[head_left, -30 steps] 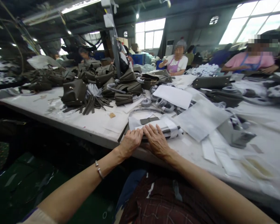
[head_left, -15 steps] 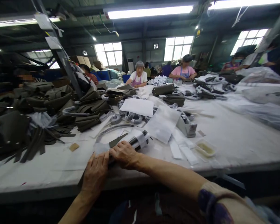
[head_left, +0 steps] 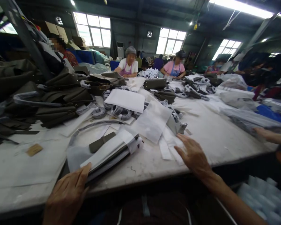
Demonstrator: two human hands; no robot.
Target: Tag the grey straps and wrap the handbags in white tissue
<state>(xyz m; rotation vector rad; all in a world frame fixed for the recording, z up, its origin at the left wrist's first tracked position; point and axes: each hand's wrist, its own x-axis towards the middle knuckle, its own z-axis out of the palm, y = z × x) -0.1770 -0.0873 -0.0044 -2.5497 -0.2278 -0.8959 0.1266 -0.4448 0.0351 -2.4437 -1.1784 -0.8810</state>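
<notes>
A dark olive handbag lies flat near the table's front edge, partly covered by white wrapping paper. Its handle, wrapped in clear film, arches behind it. My left hand grips the bag's near left end, fingers together and thumb hidden. To the right, away from the bag, my right hand is open with thumb and fingers apart. It hovers at or just above white paper strips; contact is unclear. A small grey box stands just beyond its fingertips.
Olive bags are heaped at the left. White sheets and coiled wrapped straps lie mid-table. A brown tag is at the left. Co-workers sit across; another person's hand touches plastic film at the right.
My right hand has let go of the bag and moved right toward the paper strips, opening. My left hand stays at the bag's end. The view has turned right.
</notes>
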